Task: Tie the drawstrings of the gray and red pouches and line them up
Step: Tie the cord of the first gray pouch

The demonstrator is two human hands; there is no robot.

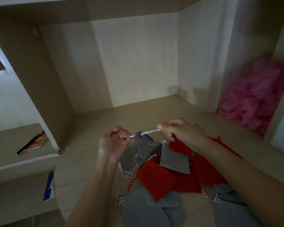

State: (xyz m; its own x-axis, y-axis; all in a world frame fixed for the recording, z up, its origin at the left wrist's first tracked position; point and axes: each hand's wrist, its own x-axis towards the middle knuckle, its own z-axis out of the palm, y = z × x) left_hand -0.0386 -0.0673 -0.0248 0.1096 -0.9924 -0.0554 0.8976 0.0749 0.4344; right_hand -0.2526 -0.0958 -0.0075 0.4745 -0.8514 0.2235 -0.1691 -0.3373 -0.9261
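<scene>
Flat gray fabric pouches (143, 215) nearest me; loose red fabric pouches (156, 179) heaped beyond, none lined up. My left hand (113, 143) and right hand (179, 130) each pinch the white drawstrings (147, 132) of one small gray pouch (144, 145) over the heap, cords taut. Risk: an uneven pull lets a cord slip before the knot sets. Pale wood-grain table (82, 161), walled alcove; crumpled pink plastic (256, 99) at right.
</scene>
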